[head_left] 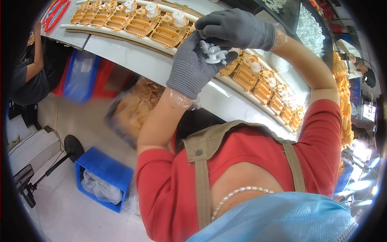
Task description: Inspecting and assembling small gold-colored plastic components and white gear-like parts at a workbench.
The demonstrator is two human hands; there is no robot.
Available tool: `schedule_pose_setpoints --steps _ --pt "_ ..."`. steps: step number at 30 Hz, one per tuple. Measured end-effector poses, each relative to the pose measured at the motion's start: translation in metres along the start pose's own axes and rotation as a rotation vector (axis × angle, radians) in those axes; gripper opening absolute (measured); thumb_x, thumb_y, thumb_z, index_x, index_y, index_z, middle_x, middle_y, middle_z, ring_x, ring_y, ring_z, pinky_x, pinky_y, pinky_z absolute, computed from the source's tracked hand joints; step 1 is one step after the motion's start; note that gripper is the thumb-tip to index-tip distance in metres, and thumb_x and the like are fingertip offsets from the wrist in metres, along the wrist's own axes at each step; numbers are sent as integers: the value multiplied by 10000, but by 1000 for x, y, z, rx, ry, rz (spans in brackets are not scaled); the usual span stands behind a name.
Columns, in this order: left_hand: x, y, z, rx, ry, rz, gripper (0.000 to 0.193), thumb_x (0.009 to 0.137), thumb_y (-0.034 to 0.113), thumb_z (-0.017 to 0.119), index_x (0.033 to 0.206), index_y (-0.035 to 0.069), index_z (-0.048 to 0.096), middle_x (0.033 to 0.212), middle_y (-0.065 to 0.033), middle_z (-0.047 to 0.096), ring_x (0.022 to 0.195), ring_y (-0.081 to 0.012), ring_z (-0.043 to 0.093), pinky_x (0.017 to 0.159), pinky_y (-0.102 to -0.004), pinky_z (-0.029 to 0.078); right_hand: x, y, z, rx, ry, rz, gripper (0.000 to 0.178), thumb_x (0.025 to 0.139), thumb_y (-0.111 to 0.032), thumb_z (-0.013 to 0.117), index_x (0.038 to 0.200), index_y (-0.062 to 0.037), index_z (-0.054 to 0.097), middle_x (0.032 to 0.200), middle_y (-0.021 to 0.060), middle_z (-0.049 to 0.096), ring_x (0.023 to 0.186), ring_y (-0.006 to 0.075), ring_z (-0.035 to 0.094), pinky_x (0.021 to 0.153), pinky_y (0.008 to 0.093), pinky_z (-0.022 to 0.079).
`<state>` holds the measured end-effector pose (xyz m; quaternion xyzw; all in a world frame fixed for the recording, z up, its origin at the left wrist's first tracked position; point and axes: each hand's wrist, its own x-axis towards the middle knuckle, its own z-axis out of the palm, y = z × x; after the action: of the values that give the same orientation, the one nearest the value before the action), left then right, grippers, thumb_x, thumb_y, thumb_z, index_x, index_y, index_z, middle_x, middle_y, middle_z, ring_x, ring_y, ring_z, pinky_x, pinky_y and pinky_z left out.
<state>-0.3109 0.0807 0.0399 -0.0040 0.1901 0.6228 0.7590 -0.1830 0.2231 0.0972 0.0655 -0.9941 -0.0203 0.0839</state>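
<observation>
My left hand (192, 66), in a grey knit glove, cups several small white plastic gears (213, 54) in its palm, with the thumb stretched out past them. Just above it, my right hand (234, 29), also gloved in grey, has its fingers curled in toward the left fingertips. Whatever lies between the right fingertips is hidden. Both hands are over a long row of yellow plastic housings (169, 33). Many housings carry white gears (178, 18) at their far end.
The housings sit between white rails (258, 96) on a white table (121, 50). White parts (309, 34) lie heaped in a dark tray beyond my right forearm. Below left are a box of yellow parts (139, 103) and a blue crate (102, 161). Another person's arm (36, 54) is at the far left.
</observation>
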Motion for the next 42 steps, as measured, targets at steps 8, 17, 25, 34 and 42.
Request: schedule_pose_setpoints --steps 8,17,25,34,42 --pt "1 -17 -7 -30 -326 50 244 984 96 612 1168 -33 518 1143 -160 616 971 -208 657 914 -368 602 -3 18 -27 604 14 275 167 845 -86 733 993 -55 662 980 99 688 944 239 655 811 341 534" --pt "-7 -12 -4 26 -189 -90 355 1000 163 582 1280 -48 521 1206 -225 620 1166 -331 620 920 -480 602 -13 20 -30 1084 -127 523 219 868 -67 756 1064 -25 668 1030 34 705 905 105 631 830 278 529" --pt "-18 -15 -9 -180 -285 -272 328 1008 182 570 1225 -64 565 1193 -268 621 1157 -409 614 940 -575 578 -34 46 -10 1195 -478 508 216 850 -88 772 1013 -48 636 1145 112 652 870 201 690 774 345 592" --pt "-23 -1 -21 -210 -334 -299 403 1039 285 518 1261 -49 561 1178 -239 633 1122 -392 634 974 -530 563 9 28 -50 894 -288 643 274 804 -144 799 1027 -45 674 891 1 670 822 82 590 721 288 516" --pt "-28 5 -33 -214 28 -210 414 1030 306 502 1279 -20 568 1121 -201 642 1065 -363 640 962 -560 538 0 49 -5 548 -211 364 288 828 -164 720 1079 -47 640 889 119 687 779 247 664 731 353 533"
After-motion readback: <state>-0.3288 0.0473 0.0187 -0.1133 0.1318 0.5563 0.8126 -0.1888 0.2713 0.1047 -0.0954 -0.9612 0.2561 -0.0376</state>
